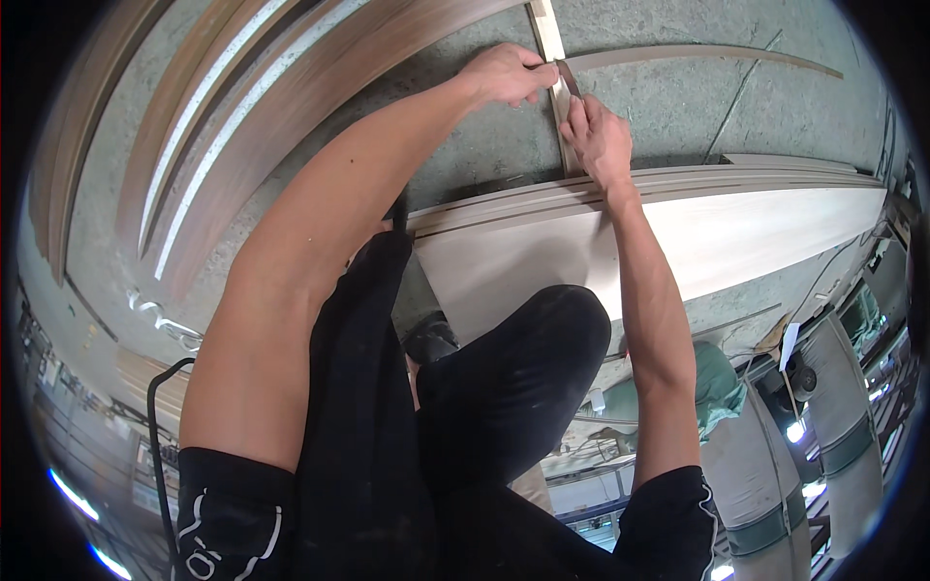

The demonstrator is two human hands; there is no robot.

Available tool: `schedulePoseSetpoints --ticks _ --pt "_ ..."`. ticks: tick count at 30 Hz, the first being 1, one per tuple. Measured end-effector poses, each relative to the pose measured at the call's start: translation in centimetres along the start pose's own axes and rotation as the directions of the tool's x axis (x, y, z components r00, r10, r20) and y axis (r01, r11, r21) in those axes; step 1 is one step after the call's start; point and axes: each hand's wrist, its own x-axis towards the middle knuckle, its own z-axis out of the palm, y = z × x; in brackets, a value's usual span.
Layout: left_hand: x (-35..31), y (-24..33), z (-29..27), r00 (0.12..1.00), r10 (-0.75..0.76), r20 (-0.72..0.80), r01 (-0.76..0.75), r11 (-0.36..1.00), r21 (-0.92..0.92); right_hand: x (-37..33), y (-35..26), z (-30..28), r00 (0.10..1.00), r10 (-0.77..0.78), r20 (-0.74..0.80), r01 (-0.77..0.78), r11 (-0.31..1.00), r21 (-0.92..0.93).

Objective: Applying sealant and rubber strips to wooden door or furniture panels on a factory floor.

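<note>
My left hand is closed, its thumb and fingertips pinched at the upper end of a short, narrow dark brown strip. Lower down and to the right, my right hand has its fingers curled around the strip's other end. Both hands are over a pale wooden batten, which lies across the floor and runs beneath the fingers. A long, thin brown wood strip extends rightward from beside the hands. Whether it joins the short dark piece cannot be made out.
Wide pale boards lie stacked between my knees and the batten. Long brown boards, some with white edges, curve along the left. A green cloth bundle and large grey rolls are at the lower right.
</note>
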Motion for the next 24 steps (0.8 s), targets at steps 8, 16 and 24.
schedulePoseSetpoints --ticks 8,16,24 --pt "-0.2 0.0 0.0 1.0 -0.002 -0.002 0.002 1.0 0.022 -0.1 -0.3 0.0 1.0 -0.003 -0.01 0.003 1.0 0.003" --pt "0.1 -0.1 -0.1 1.0 -0.018 0.008 0.018 0.999 0.032 0.3 -0.4 -0.6 0.999 0.011 0.041 -0.008 0.998 -0.063" --pt "0.1 -0.7 -1.0 0.992 0.047 0.113 -0.055 0.996 0.072 0.0 -1.9 -0.8 0.998 0.041 0.042 -0.032 0.977 -0.211"
